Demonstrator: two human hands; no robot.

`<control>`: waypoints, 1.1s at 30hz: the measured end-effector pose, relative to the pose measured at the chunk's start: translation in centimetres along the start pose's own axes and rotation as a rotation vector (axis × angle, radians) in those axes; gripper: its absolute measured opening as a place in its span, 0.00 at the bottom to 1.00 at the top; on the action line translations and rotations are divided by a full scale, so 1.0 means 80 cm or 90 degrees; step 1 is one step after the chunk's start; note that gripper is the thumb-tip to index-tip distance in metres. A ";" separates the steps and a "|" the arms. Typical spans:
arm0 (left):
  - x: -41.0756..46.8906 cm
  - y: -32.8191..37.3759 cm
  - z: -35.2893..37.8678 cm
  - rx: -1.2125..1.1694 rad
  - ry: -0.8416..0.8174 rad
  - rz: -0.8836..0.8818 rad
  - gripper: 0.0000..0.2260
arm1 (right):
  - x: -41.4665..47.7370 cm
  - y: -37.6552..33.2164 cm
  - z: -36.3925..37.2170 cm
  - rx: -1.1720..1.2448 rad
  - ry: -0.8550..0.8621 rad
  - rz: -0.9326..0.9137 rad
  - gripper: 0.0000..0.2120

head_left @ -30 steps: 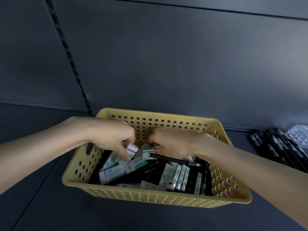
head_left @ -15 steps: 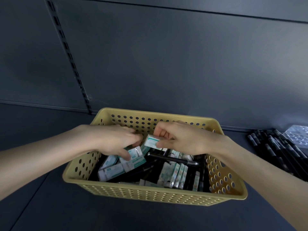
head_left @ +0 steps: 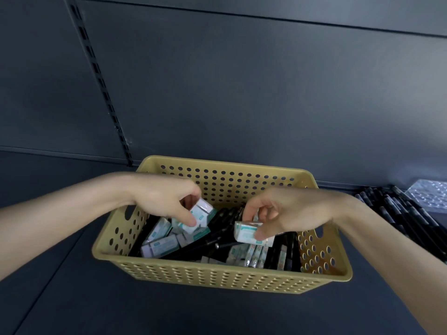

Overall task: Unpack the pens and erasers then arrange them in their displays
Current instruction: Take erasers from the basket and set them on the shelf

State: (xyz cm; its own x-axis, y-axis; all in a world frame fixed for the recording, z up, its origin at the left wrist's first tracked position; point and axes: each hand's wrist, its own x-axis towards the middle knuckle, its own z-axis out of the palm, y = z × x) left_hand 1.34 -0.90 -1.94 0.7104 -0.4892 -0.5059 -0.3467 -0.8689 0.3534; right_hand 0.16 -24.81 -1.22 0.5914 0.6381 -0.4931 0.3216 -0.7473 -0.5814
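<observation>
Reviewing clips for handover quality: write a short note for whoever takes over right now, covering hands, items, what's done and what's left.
Left hand: pinches eraser packs above the basket.
Right hand: pinches a single eraser pack, also above it.
Inside lie loose erasers and black pens, mixed.
Done: shelf pens lie out on the right, beside a clear tray.
Left: empty the basket, arrange everything in displays.
</observation>
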 end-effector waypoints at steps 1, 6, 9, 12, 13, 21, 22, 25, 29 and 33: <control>0.001 0.003 0.002 -0.020 -0.010 -0.004 0.14 | -0.001 -0.001 0.001 -0.029 -0.017 0.012 0.08; 0.010 0.009 0.022 0.015 -0.067 -0.049 0.24 | 0.003 -0.007 0.011 -0.093 -0.047 0.026 0.12; 0.012 0.007 0.025 -0.043 -0.050 -0.021 0.17 | 0.001 -0.007 0.011 -0.108 -0.042 0.028 0.13; 0.012 0.007 0.027 -0.074 -0.028 0.000 0.11 | 0.001 -0.008 0.012 -0.126 -0.048 0.022 0.12; 0.011 0.008 0.027 -0.078 -0.025 0.002 0.11 | 0.002 -0.010 0.011 -0.132 -0.054 0.020 0.12; 0.013 0.007 0.028 -0.115 -0.002 0.014 0.10 | 0.004 -0.006 0.006 -0.103 0.016 0.035 0.08; 0.012 0.007 0.027 -0.131 0.003 0.018 0.10 | 0.003 0.000 0.005 -0.115 0.051 0.039 0.09; 0.011 0.008 0.024 -0.203 0.027 0.031 0.10 | 0.005 0.011 0.005 -0.172 0.110 0.041 0.12; 0.015 0.011 0.025 -0.255 0.053 0.051 0.10 | 0.012 0.014 0.011 -0.206 0.113 0.046 0.13; 0.015 0.009 0.023 -0.316 0.091 0.054 0.13 | 0.013 0.014 0.014 -0.178 0.128 0.049 0.12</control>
State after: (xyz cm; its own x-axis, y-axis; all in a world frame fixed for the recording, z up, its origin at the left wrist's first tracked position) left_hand 0.81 -2.30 -3.75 0.7811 -0.5114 -0.3583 -0.1003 -0.6691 0.7364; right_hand 0.29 -24.80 -3.15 0.7470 0.5492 -0.3746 0.4440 -0.8316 -0.3337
